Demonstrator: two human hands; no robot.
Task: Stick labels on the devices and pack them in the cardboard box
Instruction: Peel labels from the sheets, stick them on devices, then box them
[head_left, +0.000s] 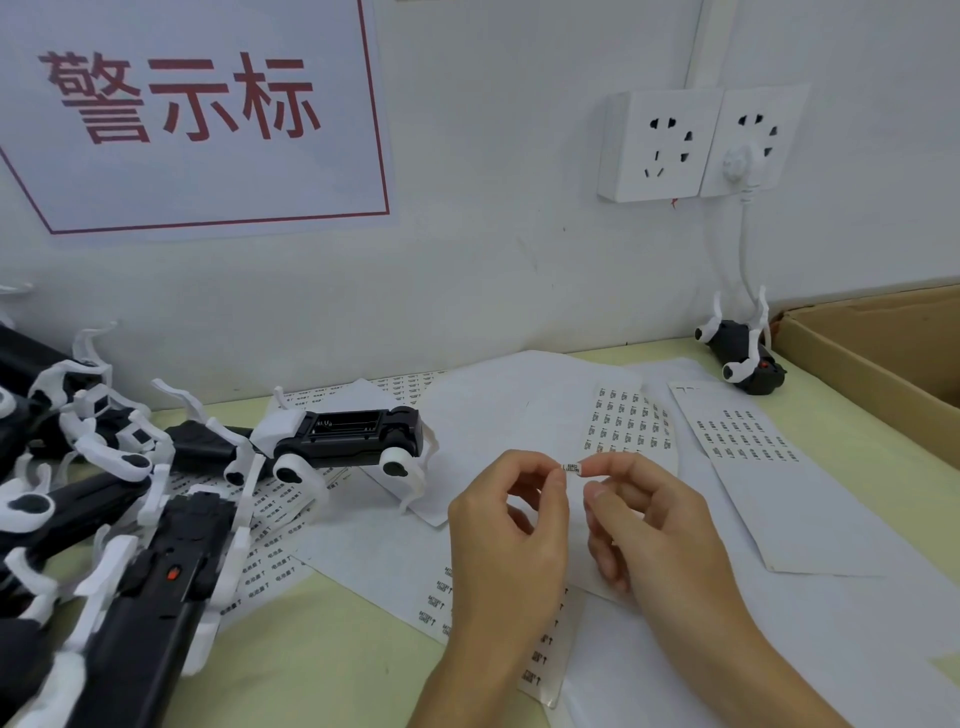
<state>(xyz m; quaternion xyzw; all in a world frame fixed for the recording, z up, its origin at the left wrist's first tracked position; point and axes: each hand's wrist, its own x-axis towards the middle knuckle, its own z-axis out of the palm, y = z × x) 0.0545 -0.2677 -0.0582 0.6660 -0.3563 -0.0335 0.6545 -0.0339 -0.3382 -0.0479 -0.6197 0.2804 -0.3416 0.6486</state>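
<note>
A tiny white label (571, 467) is pinched between my left hand (511, 525) and my right hand (644, 514), held above the table. A black-and-white device (343, 439) lies belly-up to the left of my hands, its open battery bay facing up. Several more devices (104, 499) are heaped at the left edge. One device (745, 358) lies upside down near the wall beside the cardboard box (883, 358) at the far right. Label sheets (628, 418) lie spread under and behind my hands.
White backing papers (779, 499) cover most of the pale green table (322, 654). A wall socket (701, 140) with a plugged white cable hangs above the box. A red-lettered sign (192, 109) is on the wall at the upper left.
</note>
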